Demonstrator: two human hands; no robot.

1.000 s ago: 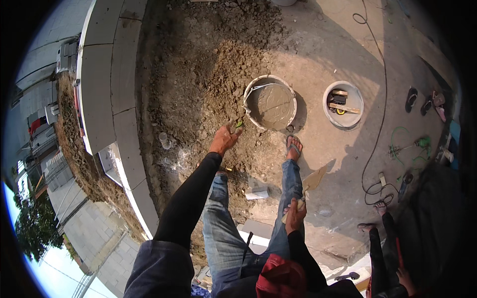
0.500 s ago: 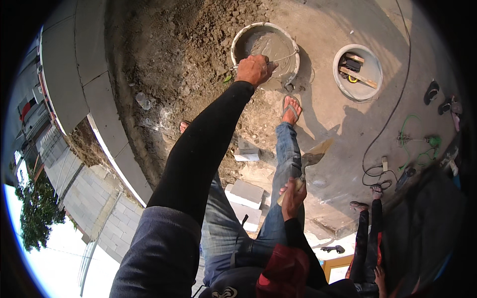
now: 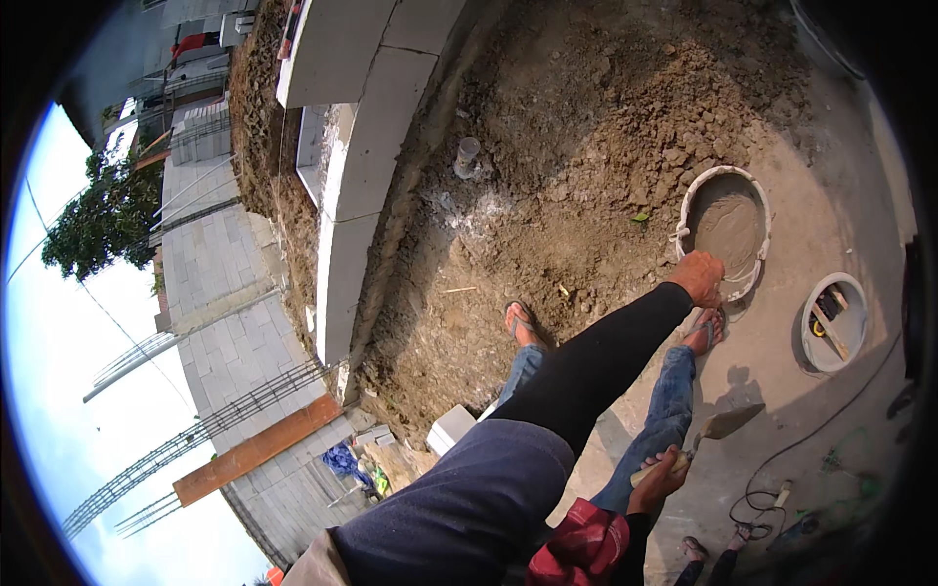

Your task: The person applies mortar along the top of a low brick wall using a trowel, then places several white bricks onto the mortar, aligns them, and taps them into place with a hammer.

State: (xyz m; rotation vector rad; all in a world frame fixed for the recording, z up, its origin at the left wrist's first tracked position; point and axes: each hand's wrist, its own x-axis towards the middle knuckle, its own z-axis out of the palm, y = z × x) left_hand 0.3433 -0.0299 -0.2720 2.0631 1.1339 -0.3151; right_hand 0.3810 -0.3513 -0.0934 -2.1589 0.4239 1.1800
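Observation:
My left hand (image 3: 701,278), at the end of a black sleeve, is closed at the near rim of a round bucket (image 3: 692,200), on its thin handle. Wet grey mortar (image 3: 728,232) lies inside the bucket, which stands where the loose soil meets the concrete floor. Nearer my body, my right hand (image 3: 662,481) is wrapped round the wooden handle of a trowel (image 3: 731,421). The trowel's blade points away to the right, above the floor. My feet, in flip-flops, are planted apart, the right one just short of the bucket.
A second bucket (image 3: 857,293) with wood pieces and tools stands at the right. A dark cable (image 3: 831,425) crosses the floor near another person's feet (image 3: 741,537). Left of the soil (image 3: 586,176) runs a low block wall (image 3: 354,220). A clear plastic cup (image 3: 467,159) sits on the soil.
The view has swung left, so the bucket and both hands appear farther right and more of the block wall shows. My left hand stays at the bucket and my right keeps the trowel.

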